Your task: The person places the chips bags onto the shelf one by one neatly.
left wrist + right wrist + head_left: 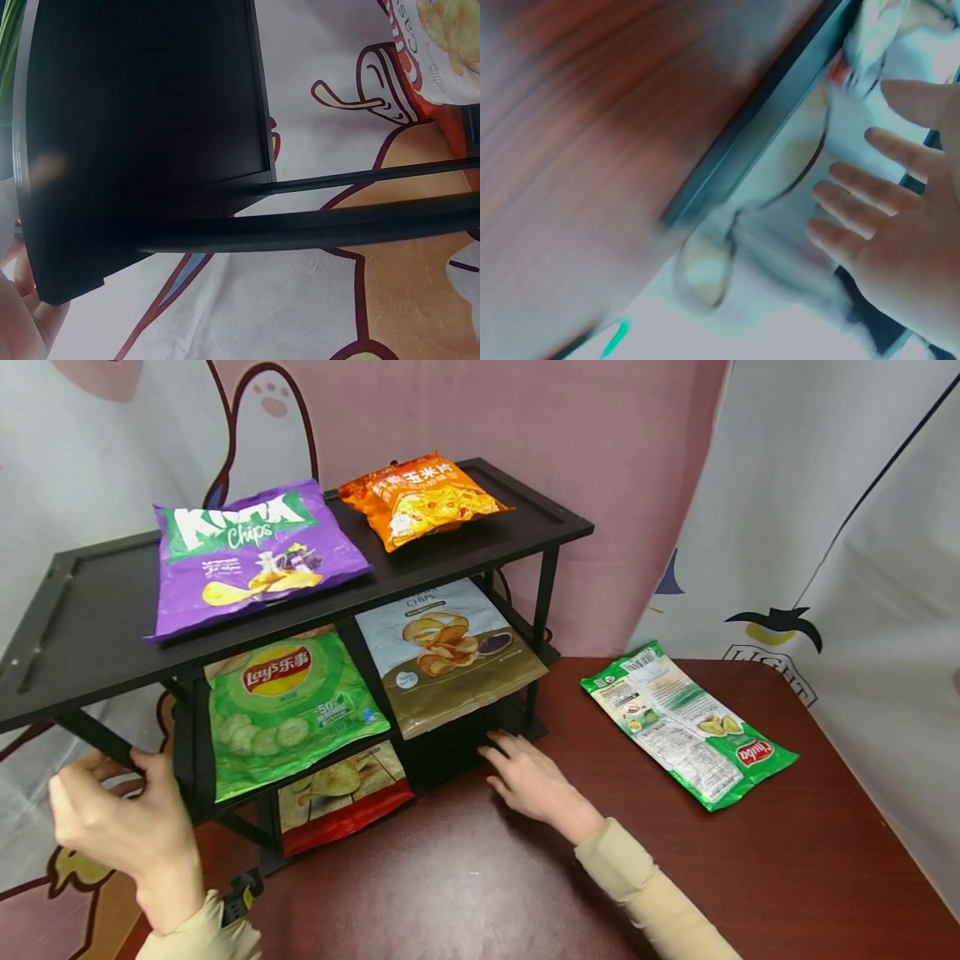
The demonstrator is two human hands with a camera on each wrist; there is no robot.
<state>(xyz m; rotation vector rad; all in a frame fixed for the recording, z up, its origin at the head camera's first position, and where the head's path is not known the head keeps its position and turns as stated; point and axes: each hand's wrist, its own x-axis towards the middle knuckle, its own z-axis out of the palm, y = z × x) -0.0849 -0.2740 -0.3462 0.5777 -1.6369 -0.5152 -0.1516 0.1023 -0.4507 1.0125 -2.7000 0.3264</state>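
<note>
My left hand (131, 818) grips the black shelf rack (97, 597) at its left front post, fingers curled. In the left wrist view, fingers (45, 319) show at a corner of a black panel. My right hand (532, 781) is by the bottom tier's right front, fingers spread and holding nothing. On the top tier lie a purple chip bag (255, 556) and an orange chip bag (427, 497). A green Lay's bag (288, 710) and a white-and-gold chip bag (450, 652) lie on the middle tier. Below, a red-bottomed chip bag (345, 793) is partly hidden.
A green Chuba bag (686, 727) lies back side up on the brown table (840, 860), right of the rack. A printed cloth (630, 452) hangs behind the table.
</note>
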